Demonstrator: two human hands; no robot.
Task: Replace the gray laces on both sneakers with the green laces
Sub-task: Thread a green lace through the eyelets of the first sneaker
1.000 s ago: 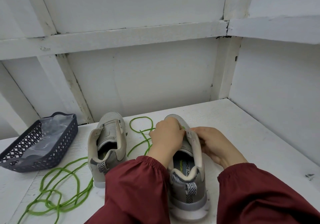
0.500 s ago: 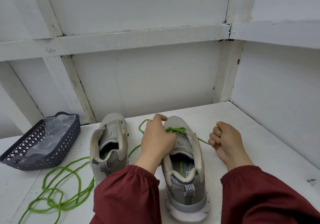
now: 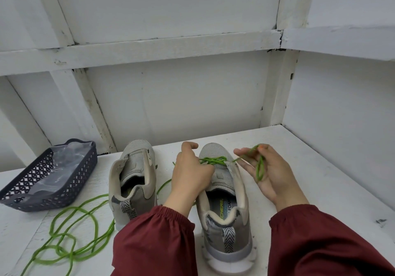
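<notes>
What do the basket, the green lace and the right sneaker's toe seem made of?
The basket: dark moulded plastic, probably, given its regular lattice holes. The green lace: matte round cord, likely woven synthetic; it bends limply. The right sneaker's toe: gray knit mesh, by its fine grainy texture.

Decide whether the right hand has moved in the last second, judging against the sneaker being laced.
Yes. The right hand let go of the sneaker and moved rightward; it sits beside it, green lace looped round its fingers.
</notes>
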